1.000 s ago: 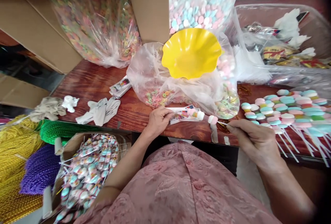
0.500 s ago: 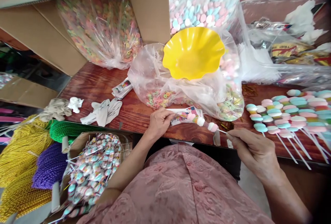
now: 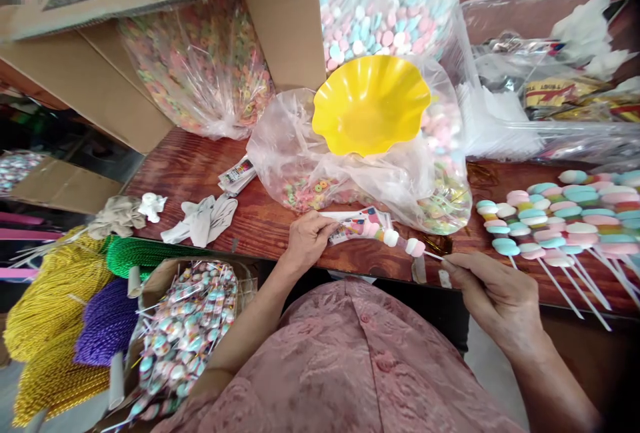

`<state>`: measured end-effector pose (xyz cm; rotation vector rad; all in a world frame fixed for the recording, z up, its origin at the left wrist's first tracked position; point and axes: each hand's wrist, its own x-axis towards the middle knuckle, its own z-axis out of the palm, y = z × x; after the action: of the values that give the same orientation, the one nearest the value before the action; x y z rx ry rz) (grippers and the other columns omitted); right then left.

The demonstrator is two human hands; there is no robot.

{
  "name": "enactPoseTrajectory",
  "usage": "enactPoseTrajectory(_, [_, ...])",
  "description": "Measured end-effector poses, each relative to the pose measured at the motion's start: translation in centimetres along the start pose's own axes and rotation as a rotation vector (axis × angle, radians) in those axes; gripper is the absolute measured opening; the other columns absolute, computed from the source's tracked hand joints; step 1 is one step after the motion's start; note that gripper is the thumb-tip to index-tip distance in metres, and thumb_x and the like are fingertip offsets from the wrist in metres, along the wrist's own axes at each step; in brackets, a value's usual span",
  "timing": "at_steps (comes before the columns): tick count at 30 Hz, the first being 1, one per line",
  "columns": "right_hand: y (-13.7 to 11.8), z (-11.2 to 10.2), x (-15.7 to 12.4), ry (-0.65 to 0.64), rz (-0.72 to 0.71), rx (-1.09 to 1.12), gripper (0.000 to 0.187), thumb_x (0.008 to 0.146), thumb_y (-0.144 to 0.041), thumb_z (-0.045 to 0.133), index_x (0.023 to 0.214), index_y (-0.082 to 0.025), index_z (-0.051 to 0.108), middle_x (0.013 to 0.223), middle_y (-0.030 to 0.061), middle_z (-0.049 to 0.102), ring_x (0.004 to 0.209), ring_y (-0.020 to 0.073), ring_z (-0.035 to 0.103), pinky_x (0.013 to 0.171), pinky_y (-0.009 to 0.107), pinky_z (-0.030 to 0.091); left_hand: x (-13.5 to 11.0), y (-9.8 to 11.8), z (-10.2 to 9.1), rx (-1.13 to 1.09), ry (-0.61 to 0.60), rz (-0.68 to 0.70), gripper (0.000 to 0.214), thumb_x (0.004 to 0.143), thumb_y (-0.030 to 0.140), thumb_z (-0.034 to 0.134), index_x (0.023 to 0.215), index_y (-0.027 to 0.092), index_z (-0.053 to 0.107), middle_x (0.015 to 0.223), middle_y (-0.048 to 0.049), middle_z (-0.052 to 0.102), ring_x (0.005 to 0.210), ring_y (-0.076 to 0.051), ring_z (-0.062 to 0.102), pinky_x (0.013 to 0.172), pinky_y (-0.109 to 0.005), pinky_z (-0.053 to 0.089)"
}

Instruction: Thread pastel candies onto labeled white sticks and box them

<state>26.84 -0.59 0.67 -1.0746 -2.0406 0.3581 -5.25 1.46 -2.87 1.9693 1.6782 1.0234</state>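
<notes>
My left hand pinches one end of a printed clear plastic wrapper lying at the table's front edge. A candy skewer with pink, white and other soft pieces lies along the wrapper, its far end overlapping the print. Whether that end is fully inside I cannot tell. Thumb and fingers of my right hand are closed on the skewer's white stick. To the right of that hand, several finished-looking candy skewers lie side by side, sticks toward me.
Behind my hands, a yellow wavy bowl rests on plastic bags of candy. Pale gloves lie left on the table. Below left stands a box of wrapped skewers beside coloured cords. A clear bin sits back right.
The view has shifted slightly. Both hands keep their grip, and the candy skewer lies a little further along the printed wrapper.
</notes>
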Motion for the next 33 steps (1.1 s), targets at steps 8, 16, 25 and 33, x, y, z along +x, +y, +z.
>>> enactPoseTrajectory(8, [0.1, 0.2, 0.3, -0.006, -0.132, -0.11, 0.017, 0.087, -0.008, 0.061, 0.097, -0.02, 0.067, 0.079, 0.002, 0.069, 0.068, 0.0139, 0.067, 0.062, 0.025, 0.051, -0.1, 0.1, 0.0, -0.004, 0.002, 0.008, 0.019, 0.092, 0.029, 0.062, 0.089, 0.02, 0.079, 0.072, -0.0019, 0.065, 0.067, -0.012, 0.058, 0.062, -0.023, 0.042])
enactPoseTrajectory(16, [0.7, 1.1, -0.2, -0.06, -0.197, -0.19, 0.021, 0.084, -0.005, 0.061, 0.1, -0.017, 0.067, 0.081, 0.0038, 0.068, 0.069, 0.0144, 0.064, 0.064, 0.027, 0.05, -0.5, -0.1, 0.0, -0.017, -0.005, 0.13, 0.022, 0.094, 0.029, 0.059, 0.088, 0.018, 0.077, 0.074, -0.004, 0.065, 0.068, -0.012, 0.059, 0.064, -0.023, 0.044])
enactPoseTrajectory(25, [-0.1, 0.3, 0.5, -0.061, -0.096, -0.04, 0.013, 0.088, -0.011, 0.061, 0.096, -0.02, 0.066, 0.076, 0.001, 0.068, 0.063, 0.0125, 0.065, 0.059, 0.024, 0.052, -0.8, 0.5, -0.3, -0.102, 0.04, -0.027, 0.019, 0.082, 0.019, 0.07, 0.065, 0.016, 0.062, 0.064, 0.0013, 0.058, 0.062, -0.011, 0.052, 0.06, -0.023, 0.038])
enactPoseTrajectory(33, [0.8, 0.0, -2.7, 0.016, 0.235, 0.105, 0.009, 0.089, -0.02, 0.063, 0.093, -0.024, 0.07, 0.078, -0.0002, 0.069, 0.066, 0.0156, 0.064, 0.061, 0.029, 0.052, 0.2, 1.2, -2.1, 0.188, -0.32, 0.093, 0.016, 0.091, 0.03, 0.063, 0.1, 0.023, 0.075, 0.085, -0.003, 0.066, 0.078, -0.015, 0.059, 0.071, -0.026, 0.041])
